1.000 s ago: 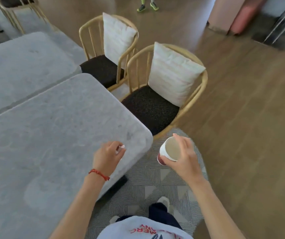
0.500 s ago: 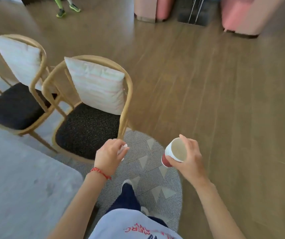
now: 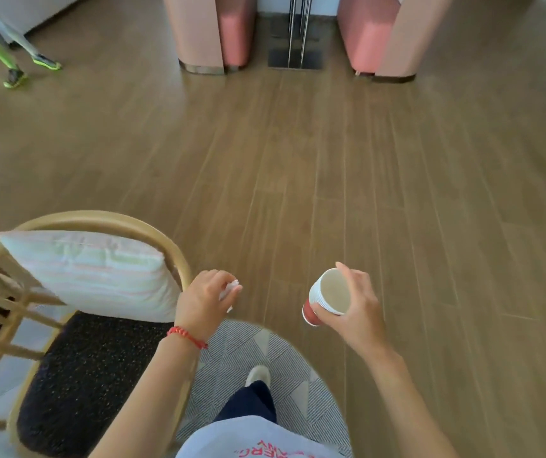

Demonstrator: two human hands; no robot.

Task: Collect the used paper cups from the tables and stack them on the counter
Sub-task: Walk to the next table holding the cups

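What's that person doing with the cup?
A person is walking across the wooden floor, carrying used paper cups. The right hand holds a red and white paper cup, tilted so its empty inside shows; ridges at its rim suggest several nested together. The left hand is closed around something small and white, perhaps crumpled paper. A wooden chair with a cushion stands to the left. No counter is in sight.

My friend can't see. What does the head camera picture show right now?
A person walking over a wooden floor holds a paper cup tipped sideways in the right hand, while the left hand is closed on something small and white. A wooden chair with a striped cushion stands at left.
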